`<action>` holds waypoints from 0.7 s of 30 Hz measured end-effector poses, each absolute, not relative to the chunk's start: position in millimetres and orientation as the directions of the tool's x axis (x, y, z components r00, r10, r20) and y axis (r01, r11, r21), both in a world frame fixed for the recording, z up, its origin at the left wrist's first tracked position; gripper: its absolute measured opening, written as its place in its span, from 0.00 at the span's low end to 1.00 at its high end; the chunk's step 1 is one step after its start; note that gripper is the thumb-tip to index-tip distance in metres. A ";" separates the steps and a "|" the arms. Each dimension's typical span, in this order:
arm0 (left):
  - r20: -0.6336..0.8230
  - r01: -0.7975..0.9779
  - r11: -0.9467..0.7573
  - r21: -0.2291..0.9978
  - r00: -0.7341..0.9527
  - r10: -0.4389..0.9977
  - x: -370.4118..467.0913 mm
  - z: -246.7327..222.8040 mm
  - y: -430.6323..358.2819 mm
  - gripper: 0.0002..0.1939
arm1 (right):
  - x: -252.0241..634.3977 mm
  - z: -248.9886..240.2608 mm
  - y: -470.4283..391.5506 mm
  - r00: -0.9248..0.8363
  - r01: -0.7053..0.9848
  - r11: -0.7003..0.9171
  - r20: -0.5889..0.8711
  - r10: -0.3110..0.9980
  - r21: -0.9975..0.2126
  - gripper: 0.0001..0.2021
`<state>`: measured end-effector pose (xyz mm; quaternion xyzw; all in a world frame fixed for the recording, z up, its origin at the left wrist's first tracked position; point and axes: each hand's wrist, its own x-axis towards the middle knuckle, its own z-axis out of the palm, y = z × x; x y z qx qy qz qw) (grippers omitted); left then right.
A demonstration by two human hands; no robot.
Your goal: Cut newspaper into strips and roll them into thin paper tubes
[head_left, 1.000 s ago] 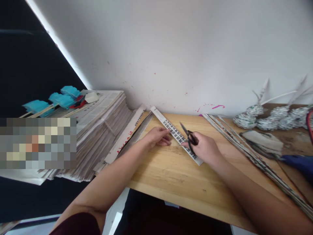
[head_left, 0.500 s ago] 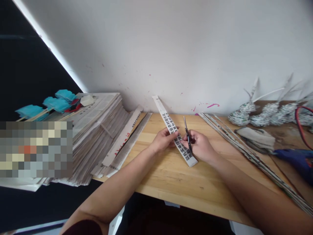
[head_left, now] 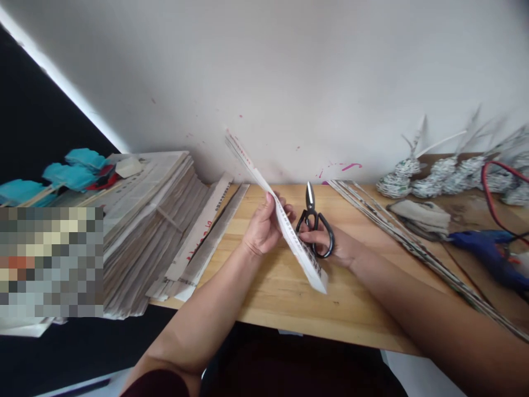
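Head | left hand (head_left: 263, 230) — gripping paper strip (head_left: 291, 235) | right hand (head_left: 342, 248) — holding scissors (head_left: 311, 211)

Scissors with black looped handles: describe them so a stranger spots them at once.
Find the white wall, then the pale wooden tabletop against it. Over its middle, the person's bare right hand holds the metal scissors, blades toward the wall. Two black looped handles set them apart from the long white printed paper strip in the bare left hand.

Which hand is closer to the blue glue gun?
Right. The right hand, holding scissors, is left of the glue gun; the left hand, gripping a newspaper strip, is farther left.
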<state>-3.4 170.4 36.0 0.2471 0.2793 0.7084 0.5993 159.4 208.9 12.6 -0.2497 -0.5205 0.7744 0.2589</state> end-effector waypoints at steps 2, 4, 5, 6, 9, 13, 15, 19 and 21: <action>-0.015 -0.638 -0.202 0.743 -0.317 0.948 -10.9 29.0 176.2 0.19 | 159.4 9.7 209.7 -0.716 -0.046 -0.254 -0.145 0.683 -0.966 0.18; -0.008 -0.508 -0.280 0.814 -0.493 0.870 -20.9 21.1 183.9 0.21 | 160.4 7.8 211.3 -0.690 0.014 -0.187 -0.145 0.709 -0.982 0.20; 0.003 -0.433 -0.307 0.848 -0.575 0.818 -26.3 17.0 187.8 0.22 | 161.0 7.6 211.9 -0.677 0.028 -0.163 -0.139 0.723 -0.986 0.20; 0.015 -0.357 -0.326 0.876 -0.654 0.756 -31.6 13.2 191.6 0.22 | 161.7 7.7 212.2 -0.665 0.038 -0.143 -0.132 0.735 -0.989 0.21; 0.055 -0.202 -0.366 0.909 -0.810 0.584 -44.2 4.5 199.7 0.22 | 161.8 9.5 208.8 -0.668 0.067 -0.071 -0.098 0.738 -0.995 0.20; 0.124 -0.096 -0.402 0.910 -0.865 0.486 -48.8 2.6 203.4 0.19 | 157.3 12.8 195.8 -0.670 0.151 0.035 -0.077 0.739 -0.988 0.17; 0.127 -0.100 -0.416 0.904 -0.866 0.484 -45.4 3.7 203.0 0.17 | 154.7 14.3 190.4 -0.617 0.173 0.055 -0.065 0.785 -0.983 0.16; 0.042 -0.278 -0.357 0.892 -0.734 0.678 -27.4 4.7 196.3 0.16 | 152.9 14.7 190.2 -0.503 0.158 0.052 -0.035 0.863 -0.986 0.14; -0.037 -0.389 -0.246 0.888 -0.593 0.804 -15.3 3.5 190.3 0.18 | 153.1 13.4 193.7 -0.458 0.143 0.048 -0.023 0.889 -0.989 0.15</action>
